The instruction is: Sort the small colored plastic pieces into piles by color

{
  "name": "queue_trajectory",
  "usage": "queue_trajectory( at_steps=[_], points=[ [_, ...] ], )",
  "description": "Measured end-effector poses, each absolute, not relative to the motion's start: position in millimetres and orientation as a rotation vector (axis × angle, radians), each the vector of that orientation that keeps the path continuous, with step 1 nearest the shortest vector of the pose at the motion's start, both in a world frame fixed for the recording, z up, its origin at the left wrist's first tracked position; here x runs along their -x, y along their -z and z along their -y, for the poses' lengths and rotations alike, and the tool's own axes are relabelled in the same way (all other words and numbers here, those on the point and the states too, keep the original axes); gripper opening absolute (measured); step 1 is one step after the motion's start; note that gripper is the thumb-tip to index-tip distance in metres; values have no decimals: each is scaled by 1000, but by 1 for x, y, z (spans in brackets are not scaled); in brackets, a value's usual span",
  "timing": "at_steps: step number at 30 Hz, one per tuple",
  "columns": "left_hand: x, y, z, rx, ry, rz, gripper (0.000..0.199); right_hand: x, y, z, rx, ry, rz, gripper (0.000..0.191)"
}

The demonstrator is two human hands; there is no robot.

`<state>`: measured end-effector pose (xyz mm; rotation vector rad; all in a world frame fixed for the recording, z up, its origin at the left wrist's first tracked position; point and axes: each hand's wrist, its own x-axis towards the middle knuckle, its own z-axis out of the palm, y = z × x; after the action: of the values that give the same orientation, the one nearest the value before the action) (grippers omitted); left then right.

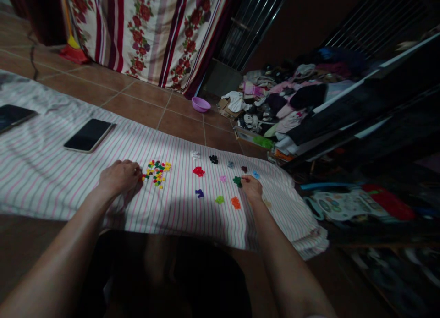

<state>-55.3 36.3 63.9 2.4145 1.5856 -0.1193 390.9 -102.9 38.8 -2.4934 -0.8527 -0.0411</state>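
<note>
On a striped cloth (178,208) lies a mixed heap of small coloured pieces (158,170), mostly yellow, red, green and white. My left hand (120,177) rests at the heap's left edge with curled fingers; what they hold, if anything, is hidden. My right hand (251,188) is closed, its fingertips touching a dark green cluster (237,181); anything pinched there is too small to make out. Around it sit single-colour clusters: red (198,171), black (213,159), white (195,155), pink (223,178), orange (235,202), lime green (219,199), dark blue (199,193) and light blue (255,174).
A phone (88,135) lies on the cloth to the left, with another dark device (13,116) beyond it. On the tiled floor stand a purple bowl (200,104) and a heap of clothes (275,98). A floral curtain (147,34) hangs behind; cluttered shelves (364,208) stand right.
</note>
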Motion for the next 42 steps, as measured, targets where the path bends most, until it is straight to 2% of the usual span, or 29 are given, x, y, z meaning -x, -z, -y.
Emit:
queue_trajectory(
  at_steps=[13,19,29,42],
  points=[
    [51,-72,-32,-2382,166,-1610,45,-374,-47,98,2430,113,962,28],
    [51,-76,-32,-2418,192,-1593,46,-333,-40,84,2218,112,1151,30],
    [54,-73,-33,-2404,154,-1577,46,-229,-39,50,1893,-181,1500,25],
    [56,-72,-33,-2413,130,-1562,43,-150,-34,38,1900,-393,1758,26]
  ],
)
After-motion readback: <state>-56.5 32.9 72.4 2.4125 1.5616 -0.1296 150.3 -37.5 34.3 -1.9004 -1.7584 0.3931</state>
